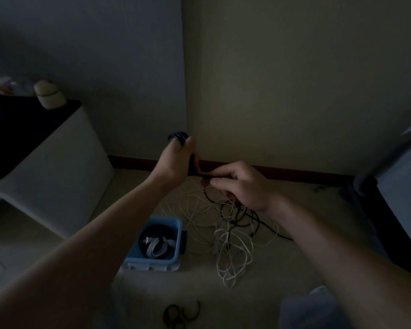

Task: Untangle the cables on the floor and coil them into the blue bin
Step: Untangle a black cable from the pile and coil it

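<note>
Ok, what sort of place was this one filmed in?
Probably a dim corner of a room at home: plain pale walls meeting above a dark red skirting board, a white cabinet with a dark top, and a pale floor holding a blue plastic bin.

My arms, seen from the head camera in dim light. Left forearm (93, 233), lower left of the frame: bare along its whole visible length, from the frame edge to the wrist. Left hand (173, 162), centre: bare. Right forearm (330, 245), lower right: likewise bare. Right hand (242, 186), centre right: bare, with knuckles and finger creases just readable. Bottom right corner: a rounded patch of bluish-grey cloth (313, 309); I cannot tell whether it is my clothing.
</note>
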`<state>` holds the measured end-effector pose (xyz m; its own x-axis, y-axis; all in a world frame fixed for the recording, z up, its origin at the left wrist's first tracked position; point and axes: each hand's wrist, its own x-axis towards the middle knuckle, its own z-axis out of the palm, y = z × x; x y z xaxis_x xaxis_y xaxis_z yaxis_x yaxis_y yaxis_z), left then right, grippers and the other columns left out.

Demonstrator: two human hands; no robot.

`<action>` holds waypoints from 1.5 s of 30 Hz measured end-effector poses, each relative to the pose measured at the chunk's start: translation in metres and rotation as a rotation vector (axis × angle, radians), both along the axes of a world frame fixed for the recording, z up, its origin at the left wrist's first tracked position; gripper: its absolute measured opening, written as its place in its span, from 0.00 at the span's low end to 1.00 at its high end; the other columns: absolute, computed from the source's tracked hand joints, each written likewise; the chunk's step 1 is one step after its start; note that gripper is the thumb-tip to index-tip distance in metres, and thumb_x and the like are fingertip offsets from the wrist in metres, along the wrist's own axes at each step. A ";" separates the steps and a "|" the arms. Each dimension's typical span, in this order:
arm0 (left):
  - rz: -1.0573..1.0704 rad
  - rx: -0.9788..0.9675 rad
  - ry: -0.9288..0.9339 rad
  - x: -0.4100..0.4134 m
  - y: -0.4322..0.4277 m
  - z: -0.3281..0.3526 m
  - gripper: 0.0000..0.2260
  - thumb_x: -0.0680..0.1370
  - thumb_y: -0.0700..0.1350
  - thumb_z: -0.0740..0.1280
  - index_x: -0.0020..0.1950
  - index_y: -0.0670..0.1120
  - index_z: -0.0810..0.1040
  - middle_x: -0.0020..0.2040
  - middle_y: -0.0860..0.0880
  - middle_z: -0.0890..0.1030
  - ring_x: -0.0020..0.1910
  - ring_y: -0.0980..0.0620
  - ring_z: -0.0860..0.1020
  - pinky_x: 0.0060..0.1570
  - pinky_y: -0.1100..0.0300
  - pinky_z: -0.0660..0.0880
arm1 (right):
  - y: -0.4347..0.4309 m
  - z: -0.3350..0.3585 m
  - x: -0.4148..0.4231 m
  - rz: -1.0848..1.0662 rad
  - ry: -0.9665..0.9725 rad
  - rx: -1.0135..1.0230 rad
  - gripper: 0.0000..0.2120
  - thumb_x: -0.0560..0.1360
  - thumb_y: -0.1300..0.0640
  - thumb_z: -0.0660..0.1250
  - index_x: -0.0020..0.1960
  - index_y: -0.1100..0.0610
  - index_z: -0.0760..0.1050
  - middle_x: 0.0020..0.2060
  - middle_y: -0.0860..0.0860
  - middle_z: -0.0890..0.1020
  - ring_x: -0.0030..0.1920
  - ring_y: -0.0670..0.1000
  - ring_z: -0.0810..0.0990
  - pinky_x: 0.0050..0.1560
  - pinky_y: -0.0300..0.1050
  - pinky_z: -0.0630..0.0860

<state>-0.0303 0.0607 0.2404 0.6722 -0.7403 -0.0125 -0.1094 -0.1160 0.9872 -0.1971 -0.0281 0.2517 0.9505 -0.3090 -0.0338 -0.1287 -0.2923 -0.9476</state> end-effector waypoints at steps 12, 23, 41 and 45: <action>-0.378 0.259 0.031 -0.044 0.002 0.003 0.19 0.86 0.50 0.51 0.41 0.41 0.69 0.28 0.46 0.69 0.22 0.53 0.67 0.24 0.61 0.64 | -0.017 0.005 -0.007 -0.242 -0.247 -0.128 0.08 0.72 0.58 0.76 0.39 0.62 0.81 0.30 0.49 0.82 0.34 0.44 0.79 0.36 0.36 0.74; -0.565 0.214 0.069 -0.051 0.007 0.015 0.27 0.79 0.64 0.53 0.40 0.40 0.73 0.24 0.45 0.71 0.21 0.48 0.67 0.25 0.60 0.65 | -0.033 0.000 -0.007 -0.340 -0.259 -0.009 0.07 0.72 0.58 0.75 0.36 0.55 0.80 0.34 0.58 0.83 0.38 0.50 0.81 0.45 0.49 0.78; -0.511 -0.255 0.744 -0.028 0.015 0.039 0.18 0.81 0.60 0.55 0.39 0.49 0.68 0.20 0.56 0.60 0.18 0.58 0.59 0.26 0.63 0.64 | -0.052 -0.036 -0.008 -0.281 0.070 0.007 0.17 0.84 0.53 0.58 0.39 0.53 0.77 0.25 0.46 0.68 0.25 0.45 0.65 0.30 0.43 0.64; -0.306 -0.380 0.826 -0.014 0.013 0.036 0.20 0.82 0.62 0.55 0.39 0.49 0.68 0.21 0.55 0.60 0.19 0.58 0.60 0.27 0.64 0.65 | -0.050 -0.039 -0.006 -0.272 0.154 -0.127 0.16 0.83 0.52 0.56 0.41 0.53 0.78 0.24 0.42 0.69 0.24 0.40 0.66 0.31 0.41 0.64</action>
<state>-0.0443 0.0736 0.2766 0.3356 -0.9345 -0.1184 0.6655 0.1462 0.7319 -0.2030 -0.0783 0.2126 0.8192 -0.5617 -0.1158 -0.3573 -0.3419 -0.8692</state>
